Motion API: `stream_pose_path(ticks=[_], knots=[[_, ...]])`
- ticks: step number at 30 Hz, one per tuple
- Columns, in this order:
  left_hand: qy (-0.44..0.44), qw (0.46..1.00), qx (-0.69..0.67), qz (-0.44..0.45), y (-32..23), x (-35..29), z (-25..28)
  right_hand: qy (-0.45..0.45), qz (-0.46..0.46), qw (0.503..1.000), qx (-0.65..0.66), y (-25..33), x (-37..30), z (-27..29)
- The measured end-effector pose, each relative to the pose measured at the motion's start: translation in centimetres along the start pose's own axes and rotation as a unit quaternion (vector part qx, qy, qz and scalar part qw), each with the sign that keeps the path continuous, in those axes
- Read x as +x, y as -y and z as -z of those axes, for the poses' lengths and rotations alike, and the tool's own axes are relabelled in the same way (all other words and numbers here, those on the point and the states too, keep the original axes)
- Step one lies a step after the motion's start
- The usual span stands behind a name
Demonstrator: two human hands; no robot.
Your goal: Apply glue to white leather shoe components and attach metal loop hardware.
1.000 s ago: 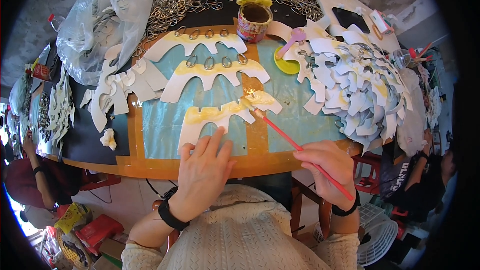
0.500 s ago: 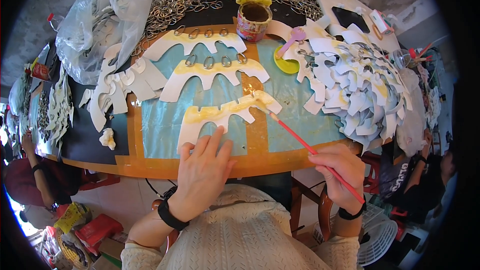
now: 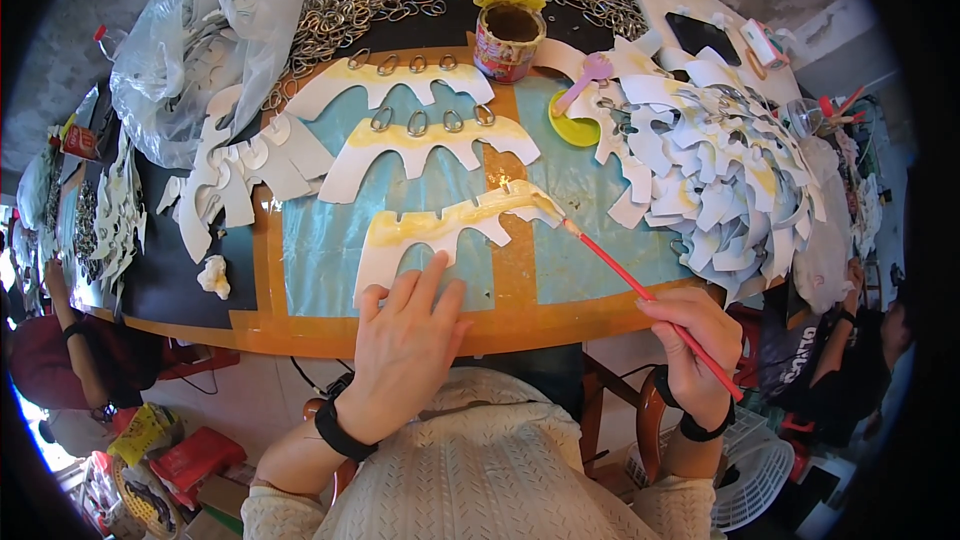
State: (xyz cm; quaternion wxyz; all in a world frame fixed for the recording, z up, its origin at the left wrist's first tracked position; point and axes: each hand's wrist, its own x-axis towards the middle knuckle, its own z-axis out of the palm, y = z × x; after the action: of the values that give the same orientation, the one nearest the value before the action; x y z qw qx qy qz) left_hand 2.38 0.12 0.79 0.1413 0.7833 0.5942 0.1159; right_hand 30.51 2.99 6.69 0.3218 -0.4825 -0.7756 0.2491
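Observation:
A white scalloped piece [image 3: 378, 262] lies near the front of the table, its upper band coated with yellowish glue. My left hand [image 3: 408, 340] rests on its lower left part, fingers stretched out and pressing it down. In my right hand [image 3: 700, 338] is a thin red brush [image 3: 625, 275], whose tip touches the piece's right end. Two similar glue-coated pieces lie farther back: the middle piece [image 3: 432, 148] and the far piece [image 3: 395, 80], each with several metal rings along its upper edge.
An open tin [image 3: 506, 48] of brownish glue stands at the back. Right of it are a purple spoon [image 3: 584, 78], a green lid [image 3: 573, 128] and a big pile of coated pieces [image 3: 730, 170]. Loose metal rings [image 3: 350, 5] and a plastic bag [image 3: 215, 30] fill the back left.
My right hand has moved right with the brush, whose tip has slid to the piece's right end, where glue now shows. My left hand has stayed in place.

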Motion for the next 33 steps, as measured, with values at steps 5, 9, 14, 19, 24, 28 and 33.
stream_pose_path(ticks=[5,9,14,19,24,28,33], knots=[[0.002,1.0,-0.003,-0.001,0.0,0.0,0.0,0.012,0.016,1.0,0.018,0.5,0.6,-0.8],[0.0,1.0,-0.002,0.0,0.0,0.0,0.1,0.042,0.048,0.997,0.041,1.0,1.2,-1.7],[-0.003,1.0,-0.005,-0.002,0.0,0.0,0.0,0.08,0.073,0.993,0.048,1.5,1.5,-2.3],[-0.007,1.0,-0.003,-0.004,0.1,-0.1,0.0,0.094,0.09,0.99,0.05,1.6,1.8,-2.7],[-0.011,1.0,-0.007,-0.006,0.1,-0.1,-0.1,0.104,0.101,0.988,0.056,1.7,2.0,-3.2],[-0.007,1.0,-0.006,-0.006,0.2,-0.1,-0.1,0.109,0.099,0.988,0.056,1.8,2.2,-3.2],[-0.012,1.0,-0.009,-0.006,0.2,-0.2,-0.1,0.055,0.086,0.994,0.034,1.3,2.2,-3.0]])
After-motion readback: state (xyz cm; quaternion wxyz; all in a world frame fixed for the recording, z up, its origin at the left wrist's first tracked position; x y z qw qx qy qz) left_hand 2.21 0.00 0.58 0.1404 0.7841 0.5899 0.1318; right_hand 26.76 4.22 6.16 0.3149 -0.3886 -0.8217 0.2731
